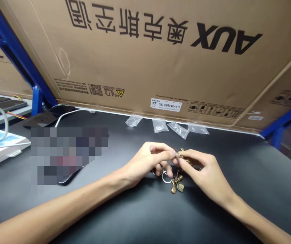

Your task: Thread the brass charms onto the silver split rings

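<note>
Above the middle of the dark tabletop [125, 210], my left hand [158, 157] and my right hand [198, 166] meet at the fingertips. Both pinch a small metal key ring [176, 153], part of which my fingers cover. Below them lie several brass-coloured charms [174, 188] and silver split rings [167, 177]. More brass pieces are partly hidden beneath my right fingers. Whether the pinched ring is linked to the charms under it, I cannot tell.
Small clear plastic bags [160, 125] lie along the back edge, against a large cardboard box [135, 67]. To the left are a blurred-out device [69, 156], a white cable [69, 113], a dark phone-like slab [46, 117] and a white box [0, 145]. Blue frame posts [36, 101] flank the table.
</note>
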Available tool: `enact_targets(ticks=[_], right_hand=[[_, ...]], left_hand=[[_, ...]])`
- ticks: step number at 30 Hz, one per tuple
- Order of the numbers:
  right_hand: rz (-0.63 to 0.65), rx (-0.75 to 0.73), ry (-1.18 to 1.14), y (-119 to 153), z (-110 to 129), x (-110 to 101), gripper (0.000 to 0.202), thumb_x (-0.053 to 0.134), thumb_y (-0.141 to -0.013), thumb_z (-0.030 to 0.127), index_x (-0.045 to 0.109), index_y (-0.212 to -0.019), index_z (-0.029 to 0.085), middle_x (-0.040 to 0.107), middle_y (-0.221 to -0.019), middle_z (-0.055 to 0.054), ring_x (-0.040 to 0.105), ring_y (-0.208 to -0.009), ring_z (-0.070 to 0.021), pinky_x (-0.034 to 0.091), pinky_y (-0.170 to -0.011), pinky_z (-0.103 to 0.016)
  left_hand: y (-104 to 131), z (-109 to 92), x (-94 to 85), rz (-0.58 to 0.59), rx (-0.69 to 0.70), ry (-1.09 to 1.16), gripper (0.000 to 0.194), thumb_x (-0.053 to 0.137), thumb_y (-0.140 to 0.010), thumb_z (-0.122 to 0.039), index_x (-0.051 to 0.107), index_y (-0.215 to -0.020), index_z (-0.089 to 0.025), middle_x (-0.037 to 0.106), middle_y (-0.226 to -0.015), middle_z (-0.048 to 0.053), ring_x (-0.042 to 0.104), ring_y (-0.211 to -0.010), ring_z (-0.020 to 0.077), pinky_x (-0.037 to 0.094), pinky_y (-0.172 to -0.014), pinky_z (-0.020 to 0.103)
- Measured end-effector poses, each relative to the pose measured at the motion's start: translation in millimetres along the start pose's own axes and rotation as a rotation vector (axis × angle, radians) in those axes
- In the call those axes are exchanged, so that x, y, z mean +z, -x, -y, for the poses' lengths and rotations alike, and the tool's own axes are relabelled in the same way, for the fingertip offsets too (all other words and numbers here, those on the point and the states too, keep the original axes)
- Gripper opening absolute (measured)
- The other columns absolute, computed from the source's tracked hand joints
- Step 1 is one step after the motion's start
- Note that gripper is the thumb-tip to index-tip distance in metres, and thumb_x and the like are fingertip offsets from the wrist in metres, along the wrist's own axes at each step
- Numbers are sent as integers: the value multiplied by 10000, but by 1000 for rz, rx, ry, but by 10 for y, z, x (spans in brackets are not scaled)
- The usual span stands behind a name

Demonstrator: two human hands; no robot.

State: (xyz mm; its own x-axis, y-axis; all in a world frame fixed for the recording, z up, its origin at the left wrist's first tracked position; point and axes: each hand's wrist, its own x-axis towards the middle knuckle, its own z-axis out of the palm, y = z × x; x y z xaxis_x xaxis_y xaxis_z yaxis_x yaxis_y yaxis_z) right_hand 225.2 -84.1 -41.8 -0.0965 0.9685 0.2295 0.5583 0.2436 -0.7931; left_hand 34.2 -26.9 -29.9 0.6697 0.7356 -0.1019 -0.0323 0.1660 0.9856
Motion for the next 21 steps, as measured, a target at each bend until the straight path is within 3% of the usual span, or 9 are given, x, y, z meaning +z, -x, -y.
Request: enact_targets(ticks=[3,10,21], right_hand=[[-37,-50,39,3,-13,-6,209,595,-927,343,757,-975,219,695,-818,-26,619,-671,-157,503,-613,-269],[-76,-265,260,3,-83,-20,206,555,-954,250,747,-1030,238,690,-953,-43,654,-795,-170,525,-733,-296],[-59,-258,301,18,-88,-50,211,536,-970,266,734,-1036,234,691,-987,-47,658,-829,-178,531,-773,-311]], left_hand=[[6,-26,-23,31,7,-51,272,626,-877,-386,668,-800,-128,659,-707,36,647,-590,123,371,-482,184],[23,-22,-10,122,-125,63,248,734,-793,-369,685,-883,-143,584,-621,-16,563,-552,80,338,-465,156],[4,-32,-39,92,-33,22,219,678,-843,-334,697,-787,-124,732,-694,74,658,-590,120,321,-424,164]])
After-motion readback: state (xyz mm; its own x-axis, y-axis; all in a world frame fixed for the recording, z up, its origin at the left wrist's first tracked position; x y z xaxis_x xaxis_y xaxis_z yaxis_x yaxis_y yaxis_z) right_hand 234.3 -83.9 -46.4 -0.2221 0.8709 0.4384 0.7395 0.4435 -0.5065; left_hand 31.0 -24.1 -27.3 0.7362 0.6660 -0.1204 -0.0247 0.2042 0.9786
